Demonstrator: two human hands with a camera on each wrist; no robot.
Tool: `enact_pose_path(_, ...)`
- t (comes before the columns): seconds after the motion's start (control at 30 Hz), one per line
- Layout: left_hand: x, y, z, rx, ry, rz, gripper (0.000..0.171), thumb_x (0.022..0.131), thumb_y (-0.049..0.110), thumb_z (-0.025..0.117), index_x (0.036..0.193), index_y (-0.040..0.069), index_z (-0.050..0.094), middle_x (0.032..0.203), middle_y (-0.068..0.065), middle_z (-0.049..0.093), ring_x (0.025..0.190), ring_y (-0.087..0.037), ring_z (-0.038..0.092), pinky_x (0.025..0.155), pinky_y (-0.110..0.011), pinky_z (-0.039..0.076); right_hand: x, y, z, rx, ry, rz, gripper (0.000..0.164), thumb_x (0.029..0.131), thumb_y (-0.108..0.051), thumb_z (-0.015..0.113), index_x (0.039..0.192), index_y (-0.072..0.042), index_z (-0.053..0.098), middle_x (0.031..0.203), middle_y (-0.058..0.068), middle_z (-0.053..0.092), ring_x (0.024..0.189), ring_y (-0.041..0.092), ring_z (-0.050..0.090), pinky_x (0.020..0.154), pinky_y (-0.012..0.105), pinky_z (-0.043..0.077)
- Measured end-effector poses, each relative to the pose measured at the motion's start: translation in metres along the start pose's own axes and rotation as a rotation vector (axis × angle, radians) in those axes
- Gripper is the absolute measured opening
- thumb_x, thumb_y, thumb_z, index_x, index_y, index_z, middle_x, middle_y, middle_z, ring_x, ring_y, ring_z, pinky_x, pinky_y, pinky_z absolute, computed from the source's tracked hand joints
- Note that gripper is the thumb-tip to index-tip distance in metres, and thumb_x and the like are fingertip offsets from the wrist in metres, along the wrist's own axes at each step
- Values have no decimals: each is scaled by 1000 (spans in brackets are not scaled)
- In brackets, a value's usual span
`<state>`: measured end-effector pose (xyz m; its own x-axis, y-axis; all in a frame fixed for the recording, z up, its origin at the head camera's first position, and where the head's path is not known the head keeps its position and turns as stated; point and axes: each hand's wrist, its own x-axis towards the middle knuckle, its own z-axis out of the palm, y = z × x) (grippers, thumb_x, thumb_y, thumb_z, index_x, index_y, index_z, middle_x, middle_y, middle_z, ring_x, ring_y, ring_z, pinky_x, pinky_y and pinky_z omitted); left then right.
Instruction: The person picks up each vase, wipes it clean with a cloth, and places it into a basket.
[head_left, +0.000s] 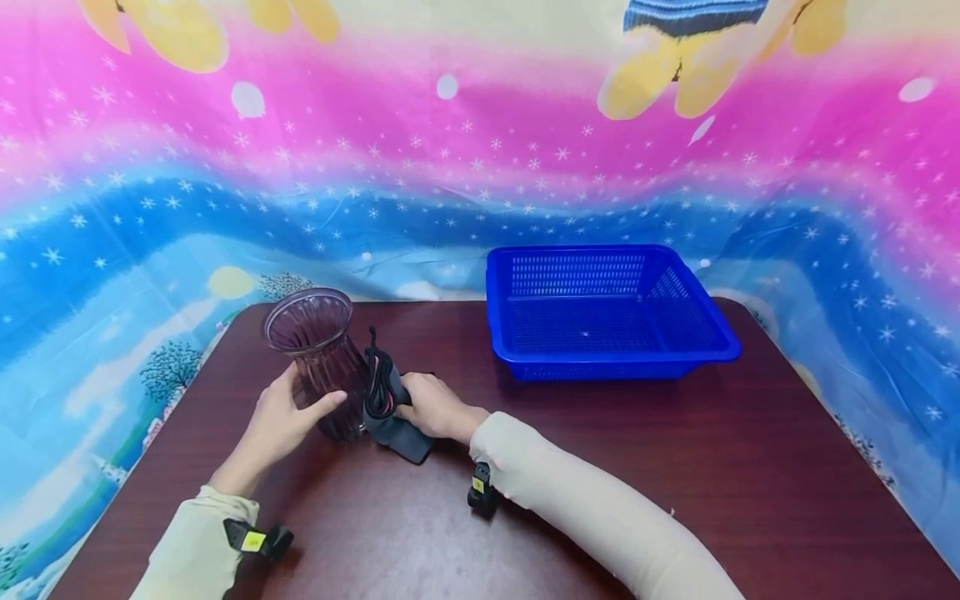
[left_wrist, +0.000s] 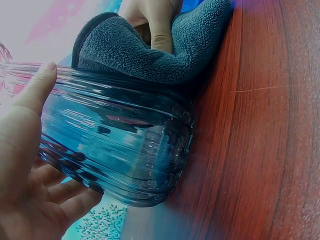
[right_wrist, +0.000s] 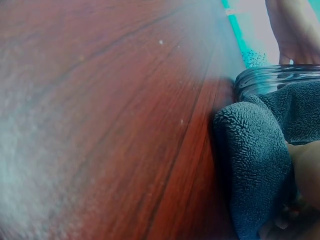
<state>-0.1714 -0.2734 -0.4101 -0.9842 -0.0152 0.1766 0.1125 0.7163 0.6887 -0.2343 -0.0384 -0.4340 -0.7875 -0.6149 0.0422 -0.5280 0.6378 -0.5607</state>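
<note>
A ribbed, purple-tinted glass vase (head_left: 327,371) with a flared rim stands slightly tilted at the left of the table. My left hand (head_left: 276,423) holds it round the body, thumb on the near side and fingers behind, as the left wrist view of the vase (left_wrist: 120,135) shows. A dark grey towelling cloth (head_left: 405,437) is bunched in my right hand (head_left: 437,406), whose fingers pinch into its folds. The cloth (right_wrist: 257,150) lies against the vase's right side, its lower part close to the tabletop. Folds of cloth hide some of the right fingers.
A blue plastic basket (head_left: 607,357) with perforated walls stands at the back right of the dark wooden table (head_left: 637,450). Behind the table hangs a patterned pink and blue cloth backdrop (head_left: 420,150). Each sleeve carries a small black wrist camera (head_left: 482,490).
</note>
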Motion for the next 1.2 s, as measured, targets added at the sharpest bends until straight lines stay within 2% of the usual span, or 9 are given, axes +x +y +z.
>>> enact_pose_path(0.33,-3,-2,3,4,-5,-11,69,92,40,72,143,1,46,137,-31,59,126,-47,58,102,-62,48,-3,1,1,50,15,6,8,93,-19,73,95,-13,68,93,0,69,79,6,56,72,20,46)
enact_pose_path(0.63,-4,0,3,9,-2,-19,69,93,40,71,142,0,46,135,-32,60,124,-46,59,101,-61,48,-2,0,0,94,19,-10,8,92,-18,69,89,-13,64,90,-2,65,77,7,56,70,20,46)
enact_pose_path(0.9,-3,-1,3,7,-3,-16,71,93,40,71,145,0,44,137,-31,59,126,-46,58,102,-61,48,-2,-5,-6,117,33,-20,8,93,-17,67,97,-11,65,100,3,67,85,9,57,77,23,49)
enact_pose_path(1.03,-3,-1,3,0,-5,-13,72,93,40,71,146,0,43,138,-32,58,127,-47,57,102,-62,47,1,-9,-11,122,55,-42,12,94,-19,67,101,-10,65,99,3,66,85,9,58,78,28,51)
enact_pose_path(1.2,-2,-1,2,-8,-4,-8,73,93,40,71,147,1,42,139,-31,58,128,-46,57,103,-62,47,4,-17,-22,162,71,-42,17,95,-20,67,109,-11,65,98,1,68,87,11,61,81,25,50)
